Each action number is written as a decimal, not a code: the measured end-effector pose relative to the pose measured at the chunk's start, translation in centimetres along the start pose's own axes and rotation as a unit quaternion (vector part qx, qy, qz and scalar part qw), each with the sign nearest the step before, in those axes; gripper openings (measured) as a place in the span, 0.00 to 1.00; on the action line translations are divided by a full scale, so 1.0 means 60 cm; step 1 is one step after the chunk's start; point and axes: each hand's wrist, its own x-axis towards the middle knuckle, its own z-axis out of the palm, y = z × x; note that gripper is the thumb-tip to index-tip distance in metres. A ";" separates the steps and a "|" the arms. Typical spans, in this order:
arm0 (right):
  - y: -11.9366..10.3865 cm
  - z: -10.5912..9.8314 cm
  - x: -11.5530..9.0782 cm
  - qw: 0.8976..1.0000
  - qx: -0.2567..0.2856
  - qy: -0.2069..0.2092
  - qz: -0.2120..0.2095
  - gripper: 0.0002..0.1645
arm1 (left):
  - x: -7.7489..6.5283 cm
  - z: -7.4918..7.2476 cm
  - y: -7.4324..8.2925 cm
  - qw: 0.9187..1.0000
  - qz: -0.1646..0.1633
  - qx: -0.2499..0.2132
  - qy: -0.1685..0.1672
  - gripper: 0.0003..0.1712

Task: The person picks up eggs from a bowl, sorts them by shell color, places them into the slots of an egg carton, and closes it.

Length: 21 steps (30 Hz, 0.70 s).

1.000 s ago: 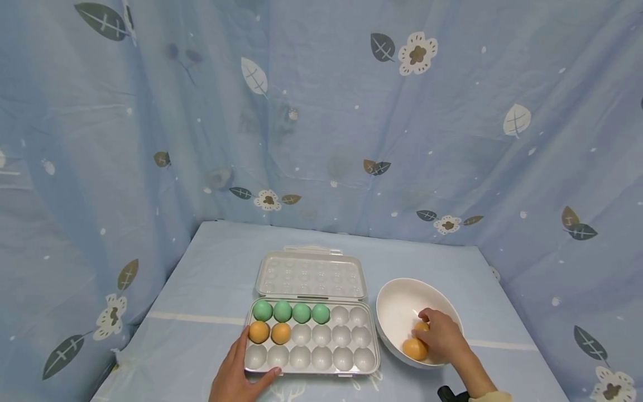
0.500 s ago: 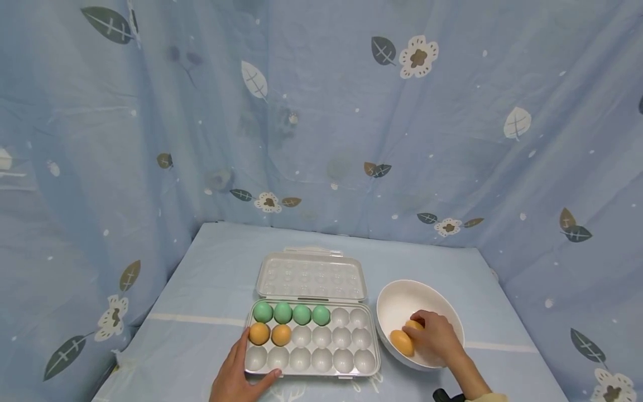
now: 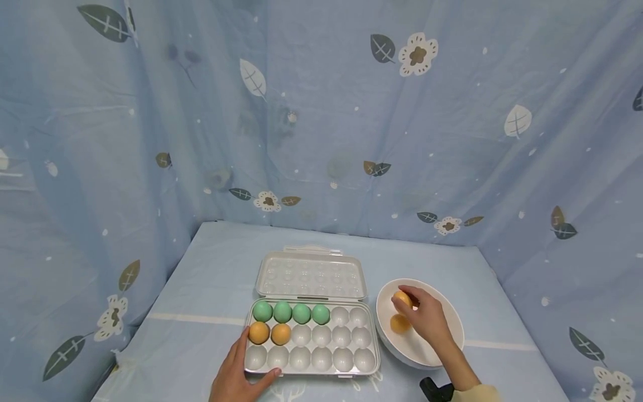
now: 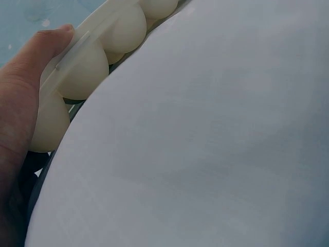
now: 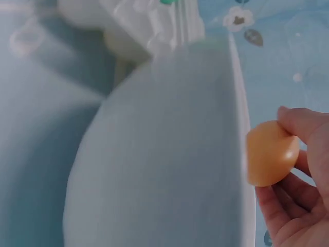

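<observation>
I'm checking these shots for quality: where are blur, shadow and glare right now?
Head view: evenly lit, the egg tray easy to make out. Left wrist view: dim, the left hand darkening toward the bottom corner. Right wrist view: the bowl and tray look soft, broad shadow falls on the cloth, and a small bright glint sits on the orange egg.

head: above, forward-down | wrists: close | head/right share: orange egg [image 5: 271,154]
</observation>
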 end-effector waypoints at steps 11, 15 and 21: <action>-0.056 0.040 0.009 0.994 0.084 0.040 -0.051 0.22 | 0.001 0.002 -0.002 1.000 0.004 0.001 0.006 0.77; -0.070 0.064 0.005 0.991 0.104 0.040 -0.075 0.21 | 0.001 0.002 -0.002 1.000 0.007 -0.001 0.011 0.76; -0.091 0.100 -0.002 0.987 0.141 0.009 -0.082 0.21 | -0.001 0.001 -0.001 1.000 0.008 -0.003 0.010 0.76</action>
